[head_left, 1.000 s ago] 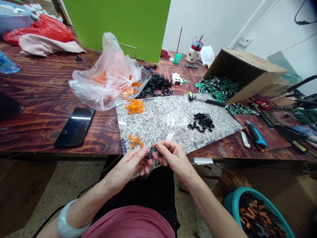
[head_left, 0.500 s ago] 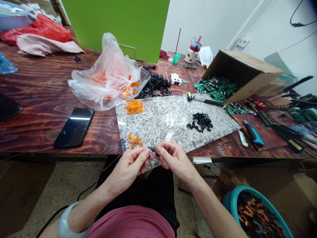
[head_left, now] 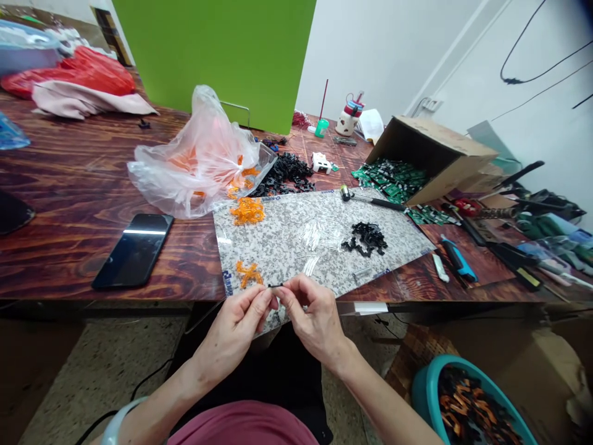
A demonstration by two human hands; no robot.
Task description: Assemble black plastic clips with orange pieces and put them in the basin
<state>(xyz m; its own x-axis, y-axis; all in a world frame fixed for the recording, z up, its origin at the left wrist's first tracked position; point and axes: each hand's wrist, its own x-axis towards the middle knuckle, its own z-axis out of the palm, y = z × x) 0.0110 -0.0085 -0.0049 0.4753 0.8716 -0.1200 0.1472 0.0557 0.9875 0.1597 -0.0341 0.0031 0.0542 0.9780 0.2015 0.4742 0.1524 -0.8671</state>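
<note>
Between my fingertips, close to the table's front edge, is a small black plastic part [head_left: 275,285], mostly covered by the fingers. My left hand [head_left: 241,318] pinches one end and my right hand [head_left: 312,315] pinches the other. Just beyond my left hand, a few orange plastic parts [head_left: 249,273] lie on the speckled stone-look board [head_left: 278,253]. Short white strips [head_left: 310,266] lie beyond my right hand, with a larger scatter of white strips [head_left: 319,232] behind them. A pile of black parts [head_left: 367,238] sits to the right on the board.
An orange pile [head_left: 248,211] and a hammer [head_left: 370,199] lie on the board. Around it are a phone [head_left: 134,250], a plastic bag [head_left: 194,167], a cardboard box [head_left: 435,154] of green circuit boards and a blue-handled tool [head_left: 458,259]. A teal tub [head_left: 428,395] of parts stands below right.
The black part has turned from a visible bent shape to a thin edge, and my fingers cover more of it. The hands are closer together. The camera view has shifted slightly.
</note>
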